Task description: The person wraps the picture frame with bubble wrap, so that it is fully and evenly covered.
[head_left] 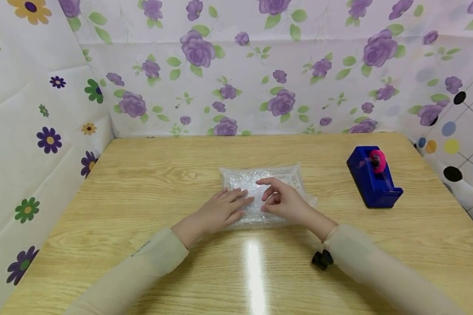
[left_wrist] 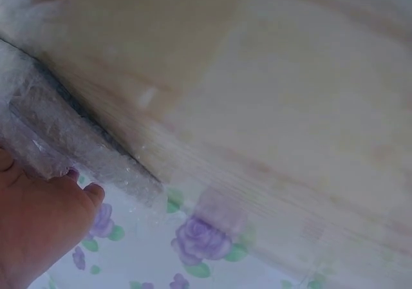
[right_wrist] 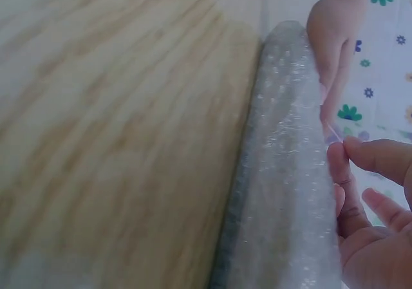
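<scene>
A flat parcel in clear bubble wrap (head_left: pixel 254 175) lies on the wooden table, in the middle of the head view. My left hand (head_left: pixel 222 209) rests on its left part with the fingers spread and nearly straight. Over the right part is my right hand (head_left: pixel 285 202), its fingers bent. Seen from the right wrist, thumb and finger meet at their tips (right_wrist: pixel 340 152) and pinch a thin pale strip (right_wrist: pixel 335 133) that looks like clear tape. In that view the parcel stands out as a thick bubbly edge. The left wrist view shows fingers at the parcel's side.
A blue tape dispenser (head_left: pixel 366 188) with a pink-cored roll (head_left: pixel 378 161) stands at the right of the table. A small black device (head_left: pixel 322 259) sits by the right cuff. Flower-printed cloth (head_left: pixel 228 65) rises behind the table, with patterned sheets at both sides.
</scene>
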Demonstrator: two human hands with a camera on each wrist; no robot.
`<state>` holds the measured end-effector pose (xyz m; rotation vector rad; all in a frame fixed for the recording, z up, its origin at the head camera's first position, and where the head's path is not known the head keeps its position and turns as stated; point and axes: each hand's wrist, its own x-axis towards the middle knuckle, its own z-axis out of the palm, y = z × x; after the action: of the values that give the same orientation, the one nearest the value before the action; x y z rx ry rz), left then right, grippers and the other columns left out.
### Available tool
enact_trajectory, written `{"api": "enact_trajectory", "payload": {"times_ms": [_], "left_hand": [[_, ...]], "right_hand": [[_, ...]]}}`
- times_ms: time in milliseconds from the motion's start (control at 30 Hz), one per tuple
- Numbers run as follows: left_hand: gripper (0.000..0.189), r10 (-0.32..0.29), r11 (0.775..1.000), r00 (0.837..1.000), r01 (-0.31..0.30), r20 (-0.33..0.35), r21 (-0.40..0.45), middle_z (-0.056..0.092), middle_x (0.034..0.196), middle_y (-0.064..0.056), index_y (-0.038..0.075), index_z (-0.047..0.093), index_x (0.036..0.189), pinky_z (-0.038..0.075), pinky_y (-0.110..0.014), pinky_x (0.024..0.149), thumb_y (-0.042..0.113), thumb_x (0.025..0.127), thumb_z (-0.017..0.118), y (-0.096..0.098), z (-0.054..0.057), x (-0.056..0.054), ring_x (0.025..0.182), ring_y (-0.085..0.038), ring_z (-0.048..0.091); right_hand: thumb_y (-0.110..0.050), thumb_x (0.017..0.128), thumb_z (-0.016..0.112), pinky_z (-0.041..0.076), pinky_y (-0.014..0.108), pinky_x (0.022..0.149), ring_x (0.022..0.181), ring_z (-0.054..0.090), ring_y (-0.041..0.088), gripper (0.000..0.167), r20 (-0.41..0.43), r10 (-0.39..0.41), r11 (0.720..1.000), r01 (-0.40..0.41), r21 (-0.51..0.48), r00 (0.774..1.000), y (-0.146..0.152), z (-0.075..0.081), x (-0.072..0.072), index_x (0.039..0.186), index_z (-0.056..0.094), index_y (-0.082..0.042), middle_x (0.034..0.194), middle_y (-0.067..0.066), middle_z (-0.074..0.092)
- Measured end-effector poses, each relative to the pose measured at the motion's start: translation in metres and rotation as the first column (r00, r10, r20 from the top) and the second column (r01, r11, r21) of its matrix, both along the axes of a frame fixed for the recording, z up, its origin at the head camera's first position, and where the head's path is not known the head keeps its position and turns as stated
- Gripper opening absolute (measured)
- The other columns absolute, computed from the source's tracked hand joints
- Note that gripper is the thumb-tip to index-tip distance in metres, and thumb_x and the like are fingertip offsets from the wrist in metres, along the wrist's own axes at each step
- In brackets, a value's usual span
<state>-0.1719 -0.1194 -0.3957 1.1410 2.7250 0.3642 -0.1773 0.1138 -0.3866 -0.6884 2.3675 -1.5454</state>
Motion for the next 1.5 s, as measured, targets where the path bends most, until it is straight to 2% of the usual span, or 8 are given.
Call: {"api": "enact_trajectory", "payload": {"times_ms": [200,433,533,700,967,1200,1500], "left_hand": [[0.047,0.005,1.0,1.0,-0.005,0.005,0.003,0.033,0.153,-0.008,0.019,0.037,0.148,0.012,-0.049,0.12,0.034,0.103,0.038,0.0012,-0.0024,-0.0006,0.144,-0.026,0.025],[0.047,0.013,1.0,1.0,-0.013,0.003,0.003,0.032,0.154,-0.008,0.019,0.036,0.148,0.011,-0.048,0.12,0.034,0.103,0.038,0.0,-0.0037,-0.0018,0.144,-0.026,0.025],[0.048,0.012,1.0,1.0,-0.012,0.003,0.002,0.032,0.154,-0.008,0.019,0.036,0.148,0.012,-0.049,0.12,0.034,0.103,0.038,-0.0003,-0.0032,-0.002,0.144,-0.026,0.025],[0.047,0.005,1.0,1.0,-0.005,0.0,-0.001,0.032,0.154,-0.008,0.019,0.037,0.147,0.012,-0.049,0.119,0.034,0.103,0.038,0.0001,-0.0017,-0.0014,0.144,-0.026,0.025],[0.046,0.009,1.0,1.0,-0.01,0.021,0.004,0.031,0.155,-0.007,0.024,0.038,0.147,0.01,-0.05,0.12,0.035,0.103,0.038,-0.0008,-0.0025,-0.0021,0.145,-0.026,0.022],[0.043,0.01,1.0,0.999,-0.011,0.047,0.006,0.03,0.155,-0.007,0.029,0.039,0.146,0.009,-0.051,0.119,0.035,0.103,0.036,-0.0018,-0.0047,-0.0038,0.146,-0.025,0.019],[0.043,0.011,1.0,0.998,-0.011,0.056,0.0,0.03,0.155,-0.008,0.029,0.039,0.146,0.009,-0.051,0.119,0.035,0.103,0.036,-0.001,-0.0041,-0.0041,0.146,-0.025,0.019]], "right_hand": [[0.009,0.081,0.068,0.054,0.022,0.065,0.075,0.063,0.014,0.059,-0.005,-0.001,0.999,0.001,0.034,1.0,-0.0021,-0.0057,0.0011,0.135,0.046,0.0,0.094,0.017,0.057],[0.007,0.078,0.072,0.054,0.022,0.067,0.073,0.061,0.01,0.061,-0.132,0.014,0.99,0.005,0.141,0.991,-0.0043,-0.0083,0.0028,0.134,0.047,-0.002,0.09,0.012,0.059],[0.005,0.077,0.074,0.054,0.023,0.069,0.075,0.061,0.011,0.063,-0.16,0.016,0.985,0.012,0.173,0.987,-0.0049,-0.0083,0.0032,0.134,0.048,-0.002,0.089,0.011,0.059],[-0.001,0.073,0.079,0.054,0.028,0.07,0.077,0.059,0.015,0.066,-0.192,-0.028,0.971,0.072,0.227,0.981,-0.0044,-0.0074,0.003,0.132,0.05,-0.003,0.089,0.01,0.059],[-0.009,0.071,0.083,0.051,0.032,0.072,0.08,0.056,0.02,0.067,-0.196,-0.081,0.943,0.138,0.302,0.977,-0.0034,-0.006,0.0015,0.13,0.053,-0.002,0.091,0.012,0.057],[-0.011,0.072,0.082,0.049,0.031,0.07,0.08,0.054,0.02,0.063,-0.148,-0.094,0.932,0.139,0.335,0.985,-0.0056,-0.0035,-0.0006,0.128,0.054,-0.004,0.092,0.011,0.058],[-0.013,0.075,0.08,0.046,0.028,0.065,0.075,0.052,0.018,0.056,-0.166,-0.096,0.913,0.153,0.379,0.981,-0.0078,-0.0034,-0.0018,0.125,0.056,-0.004,0.088,0.009,0.058]]}}
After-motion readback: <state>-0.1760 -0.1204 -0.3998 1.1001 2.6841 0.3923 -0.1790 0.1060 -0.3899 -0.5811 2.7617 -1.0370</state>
